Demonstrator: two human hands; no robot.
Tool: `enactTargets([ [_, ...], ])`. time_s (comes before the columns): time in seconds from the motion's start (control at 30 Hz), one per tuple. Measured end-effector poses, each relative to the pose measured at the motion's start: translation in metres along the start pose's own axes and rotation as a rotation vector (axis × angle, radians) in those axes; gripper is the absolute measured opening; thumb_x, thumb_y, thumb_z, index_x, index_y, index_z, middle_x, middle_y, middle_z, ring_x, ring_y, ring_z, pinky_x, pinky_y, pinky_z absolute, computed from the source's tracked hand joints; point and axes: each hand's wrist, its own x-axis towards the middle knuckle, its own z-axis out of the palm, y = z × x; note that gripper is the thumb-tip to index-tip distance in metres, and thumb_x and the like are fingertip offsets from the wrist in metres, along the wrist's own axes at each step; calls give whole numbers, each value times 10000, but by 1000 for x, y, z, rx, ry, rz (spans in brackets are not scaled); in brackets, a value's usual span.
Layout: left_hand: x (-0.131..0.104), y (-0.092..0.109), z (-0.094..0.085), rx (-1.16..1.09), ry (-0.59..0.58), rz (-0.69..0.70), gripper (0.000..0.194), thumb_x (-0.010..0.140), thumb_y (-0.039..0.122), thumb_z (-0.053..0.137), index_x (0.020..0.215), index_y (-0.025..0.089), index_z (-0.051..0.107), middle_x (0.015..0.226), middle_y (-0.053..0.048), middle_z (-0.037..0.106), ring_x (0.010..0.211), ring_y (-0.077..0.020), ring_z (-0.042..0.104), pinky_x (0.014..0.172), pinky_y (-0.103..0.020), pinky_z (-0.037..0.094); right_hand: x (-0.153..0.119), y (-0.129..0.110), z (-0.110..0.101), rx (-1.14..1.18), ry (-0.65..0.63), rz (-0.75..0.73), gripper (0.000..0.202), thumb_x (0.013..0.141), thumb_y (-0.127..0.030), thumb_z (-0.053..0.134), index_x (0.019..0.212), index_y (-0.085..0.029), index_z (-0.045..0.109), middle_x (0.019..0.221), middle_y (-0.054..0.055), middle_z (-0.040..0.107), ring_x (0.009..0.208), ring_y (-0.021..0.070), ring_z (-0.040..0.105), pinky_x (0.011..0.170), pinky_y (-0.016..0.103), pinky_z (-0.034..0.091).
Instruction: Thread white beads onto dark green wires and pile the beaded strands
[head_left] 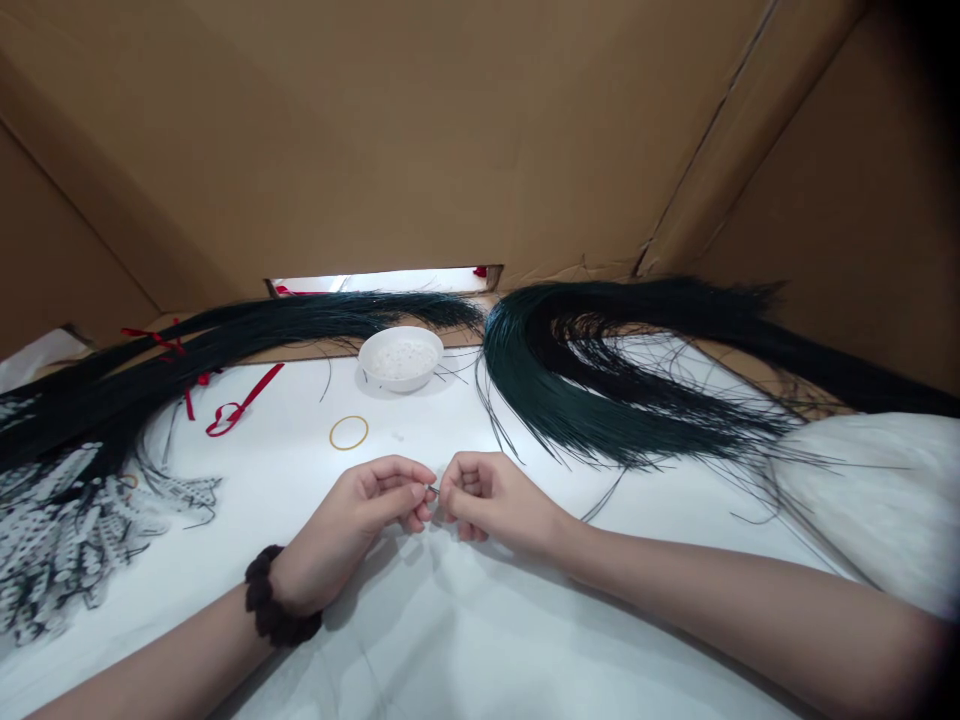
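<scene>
A person's left hand [382, 505] and right hand [499, 505] meet above a white bench [285, 480]; between their fingertips is a thin, dark, thread-like piece [433, 490]; the left fingers pinch it by thumb and forefinger; the right fingers are curled closed at its other side and seem to grasp it too, though its ends are hidden. Beyond lie a shallow white round bowl [401, 384], a thin yellow ring-shaped band [349, 417] and a curved bundle of long dark-green strands [555, 405].

The piece should feel almost weightless, springy rather than limp, perhaps slippery; its strength cannot be told; a light pinch with the finger pads, close to each end, would likely suit it; tight squeezing might bend it.
</scene>
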Motion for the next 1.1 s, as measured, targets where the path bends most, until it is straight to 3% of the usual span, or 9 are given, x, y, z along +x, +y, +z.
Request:
enactTargets([
  [0.9, 1, -5, -3, 50, 35, 61, 106, 703, 215, 592, 779, 155, 634, 613, 10, 613, 595, -92, 522, 603, -200, 407, -2, 1, 2, -63, 62, -20, 32, 645, -119, 476, 646, -151, 476, 577, -31, 505, 456, 56, 482, 428, 165, 371],
  [1.1, -1, -3, -2, 159, 67, 76, 122, 712, 235, 584, 791, 153, 628, 655, -2, 615, 620, -103, 525, 603, -205, 412, -3, 1, 1, -63, 60, -5, 32, 642, -122, 481, 633, -152, 475, 553, -38, 475, 453, 60, 478, 430, 172, 369],
])
